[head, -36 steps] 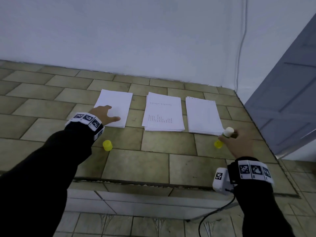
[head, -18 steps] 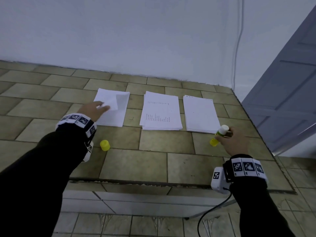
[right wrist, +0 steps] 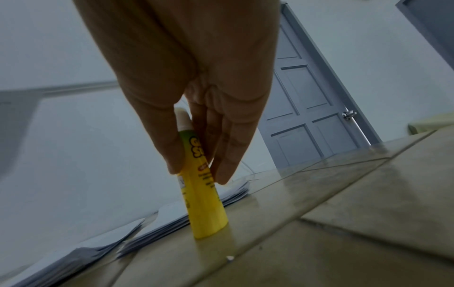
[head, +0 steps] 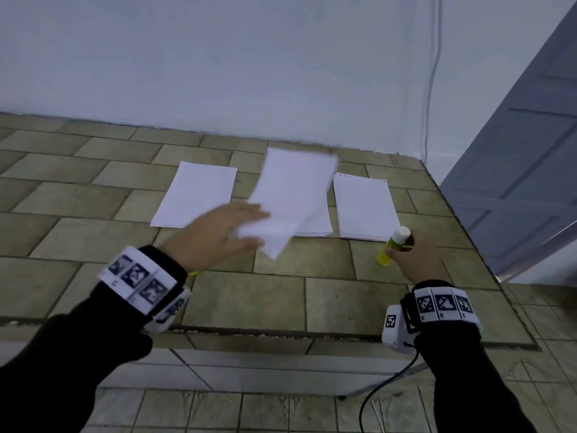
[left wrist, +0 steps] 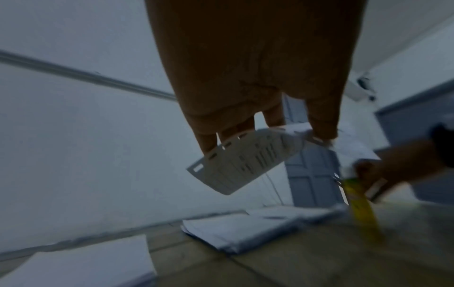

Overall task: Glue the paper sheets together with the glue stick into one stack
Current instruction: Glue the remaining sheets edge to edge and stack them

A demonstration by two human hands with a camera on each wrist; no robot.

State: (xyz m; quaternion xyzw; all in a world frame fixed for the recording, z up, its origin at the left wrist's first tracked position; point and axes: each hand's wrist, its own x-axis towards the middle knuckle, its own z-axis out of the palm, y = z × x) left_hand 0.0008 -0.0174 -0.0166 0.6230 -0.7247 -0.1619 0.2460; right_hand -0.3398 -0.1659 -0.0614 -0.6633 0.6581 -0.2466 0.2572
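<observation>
Three paper piles lie in a row on the tiled counter (head: 237, 307), toward its back edge: left pile (head: 195, 195), middle pile (head: 315, 223), right pile (head: 363, 210). Right pile sits nearest the counter's right edge, middle pile is mostly hidden in the head view.

Left hand (head: 218, 235) is up off the counter, over the gap between left and middle piles. It pinches one loose sheet (head: 290, 198) at the sheet's near corner, thumb under, fingers (left wrist: 321, 124) on top. Sheet is in the air, tilted, motion-blurred, hanging above the middle pile. Left wrist view shows print and punched slots on the sheet's underside (left wrist: 245, 161), curled downward. Whether it touches the pile below: cannot tell.

Right hand (head: 415, 260) grips the glue stick (head: 395, 245) around its upper body, thumb one side, fingers (right wrist: 228, 155) the other. Stick is yellow, white top end up, cap off, roughly upright with a slight tilt. Its base rests on the counter just beside the near right corner of the right pile (right wrist: 230, 196), near the counter's right edge.

One yellow bit (head: 194, 273) peeks out behind the left wrist band; too little visible to identify. Grey door (head: 524, 170) stands off the counter's right edge. Cable (head: 432, 73) runs down the back wall.
</observation>
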